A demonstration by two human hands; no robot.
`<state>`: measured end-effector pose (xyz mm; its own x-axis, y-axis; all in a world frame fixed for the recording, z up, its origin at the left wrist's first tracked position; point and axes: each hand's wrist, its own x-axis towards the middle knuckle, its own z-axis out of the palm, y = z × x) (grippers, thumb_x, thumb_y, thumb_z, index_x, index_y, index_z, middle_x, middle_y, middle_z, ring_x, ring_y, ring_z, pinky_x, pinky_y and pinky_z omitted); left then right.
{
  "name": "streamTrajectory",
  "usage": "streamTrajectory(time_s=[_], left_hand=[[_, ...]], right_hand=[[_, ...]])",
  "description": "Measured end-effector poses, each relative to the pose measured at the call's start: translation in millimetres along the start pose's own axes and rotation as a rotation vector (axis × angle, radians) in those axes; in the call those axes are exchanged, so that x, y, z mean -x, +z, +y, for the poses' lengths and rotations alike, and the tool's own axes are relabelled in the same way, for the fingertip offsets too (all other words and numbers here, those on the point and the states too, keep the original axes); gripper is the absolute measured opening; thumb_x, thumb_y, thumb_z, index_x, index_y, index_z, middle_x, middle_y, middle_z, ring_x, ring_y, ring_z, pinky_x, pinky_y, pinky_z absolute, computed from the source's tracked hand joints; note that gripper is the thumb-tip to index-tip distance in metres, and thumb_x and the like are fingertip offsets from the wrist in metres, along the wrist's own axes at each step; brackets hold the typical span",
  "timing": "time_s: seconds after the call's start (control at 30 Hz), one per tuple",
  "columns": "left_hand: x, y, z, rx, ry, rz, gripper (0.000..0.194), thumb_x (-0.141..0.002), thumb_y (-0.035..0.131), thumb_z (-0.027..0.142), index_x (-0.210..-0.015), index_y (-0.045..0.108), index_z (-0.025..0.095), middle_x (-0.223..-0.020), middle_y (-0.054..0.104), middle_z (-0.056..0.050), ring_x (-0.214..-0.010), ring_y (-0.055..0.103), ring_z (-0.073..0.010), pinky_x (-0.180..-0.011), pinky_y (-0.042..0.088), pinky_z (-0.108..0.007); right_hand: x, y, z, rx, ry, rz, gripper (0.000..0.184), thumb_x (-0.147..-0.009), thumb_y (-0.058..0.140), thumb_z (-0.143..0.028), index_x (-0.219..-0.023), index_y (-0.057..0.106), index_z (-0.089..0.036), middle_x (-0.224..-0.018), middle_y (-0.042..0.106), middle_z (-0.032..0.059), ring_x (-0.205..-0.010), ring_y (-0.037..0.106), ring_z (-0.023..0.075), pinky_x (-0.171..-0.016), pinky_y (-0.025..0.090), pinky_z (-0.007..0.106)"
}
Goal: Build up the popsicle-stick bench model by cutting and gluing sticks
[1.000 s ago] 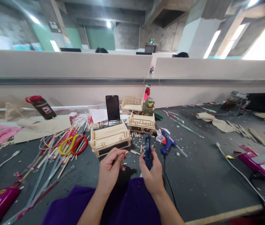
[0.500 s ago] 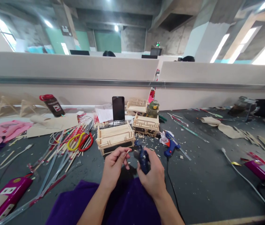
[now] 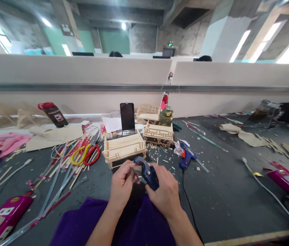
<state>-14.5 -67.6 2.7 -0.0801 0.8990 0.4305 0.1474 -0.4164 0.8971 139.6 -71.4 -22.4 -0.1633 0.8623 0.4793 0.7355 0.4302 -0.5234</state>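
Note:
My right hand [image 3: 166, 188] is wrapped round dark blue hand cutters [image 3: 150, 175] with a broad metal jaw. The head of the cutters is tilted left and meets the fingertips of my left hand [image 3: 123, 181]. Those fingers are pinched together on a thin wooden stick, mostly hidden now behind the jaw. Just beyond my hands stands a small bench-like model [image 3: 124, 150] built from wooden sticks. Farther back are a second stick model [image 3: 158, 132] with a lattice rail and a third [image 3: 148, 113]. Stick offcuts [image 3: 157, 146] lie scattered by the models.
A blue glue gun [image 3: 187, 155] lies to the right, its cord running toward me. Red-and-yellow-handled scissors [image 3: 90, 153] rest on bundled sticks at left. A phone [image 3: 127, 117] stands upright near a green-lidded jar [image 3: 166, 118]. A low partition [image 3: 83, 71] closes off the back.
My right hand has turned the cutters leftward, bringing their jaw to the stick at my left fingertips. New offcuts show near the models. The view has shifted slightly.

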Motion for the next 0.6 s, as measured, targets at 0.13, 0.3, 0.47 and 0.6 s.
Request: streamTrajectory(time_s=[0.13,0.3,0.47,0.6], left_hand=[[0.2,-0.9,-1.2,-0.074,0.038,-0.001,0.024,-0.09,0.05,0.017,-0.067,0.059,0.016,-0.066,0.054,0.002,-0.054,0.056,-0.009,-0.053,0.047,-0.019],[-0.5,-1.3,-1.7,-0.111,0.074,-0.007,0.025,-0.086,0.046,0.009,-0.066,0.058,0.017,-0.067,0.054,0.002,-0.055,0.056,-0.009,-0.054,0.046,-0.019],[0.6,-1.8,-2.9,-0.155,0.117,-0.004,0.027,-0.088,0.045,0.008,-0.066,0.058,0.017,-0.067,0.055,0.001,-0.056,0.056,-0.0089,-0.054,0.046,-0.018],[0.9,-2.6,-2.0,-0.192,0.138,-0.007,0.029,-0.089,0.045,0.008,-0.064,0.058,0.017,-0.067,0.054,0.001,-0.057,0.056,-0.0089,-0.055,0.046,-0.018]], right_hand=[[-0.4,-0.1,0.5,-0.01,-0.002,-0.003,0.053,-0.068,0.062,-0.013,-0.12,0.056,-0.021,-0.1,0.065,0.0067,-0.088,0.062,0.0244,-0.079,0.048,0.035],[-0.3,0.7,0.8,-0.028,-0.005,-0.001,0.051,-0.068,0.06,-0.013,-0.118,0.057,-0.021,-0.102,0.066,0.0075,-0.088,0.063,0.0247,-0.078,0.049,0.035],[0.5,0.9,0.1,0.024,-0.011,0.019,0.052,-0.068,0.061,-0.013,-0.119,0.057,-0.02,-0.102,0.067,0.008,-0.087,0.065,0.0247,-0.077,0.05,0.035],[0.8,1.0,0.7,0.033,-0.007,0.016,0.047,-0.069,0.062,-0.015,-0.116,0.059,-0.02,-0.098,0.069,0.0073,-0.083,0.066,0.0241,-0.073,0.05,0.033]])
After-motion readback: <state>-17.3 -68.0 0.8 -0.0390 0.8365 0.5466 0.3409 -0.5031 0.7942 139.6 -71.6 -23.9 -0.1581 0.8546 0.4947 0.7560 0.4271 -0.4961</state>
